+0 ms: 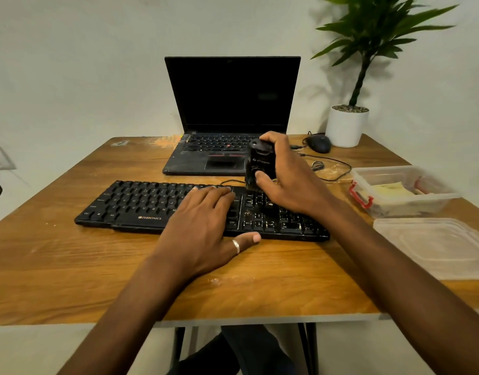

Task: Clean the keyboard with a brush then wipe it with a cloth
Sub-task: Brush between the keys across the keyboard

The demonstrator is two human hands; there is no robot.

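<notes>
The right hand (289,180) holds a black brush (260,165). The fingers curl over its top and far side, and the thumb presses on the front, low down. The brush stands almost straight up. Its short bristles point down and touch the back edge of the keyboard (141,204), on the right part with the small groups of keys.

The left hand (203,228) lies flat on the keyboard, just left of the brush. Its fingers are straight and rest on the keys, reaching to the back row. The thumb sticks out to the side in front of the keyboard, over the table (70,266). There is a silver ring (236,246) on the thumb.

The keyboard is black and long. It lies across the middle of the wooden table, close in front of a black laptop (233,104). The laptop is open and its screen is dark.

A dark mouse (319,143) sits to the right of the laptop, and a thin black cable (338,169) loops near it. A white pot (346,125) with a green plant (373,31) stands just behind the mouse.

On the right side of the table is a clear box (435,197) with a red clip (361,196). Something pale yellow lies inside, and I cannot tell what it is. A clear lid (435,247) lies flat just in front of the box.
</notes>
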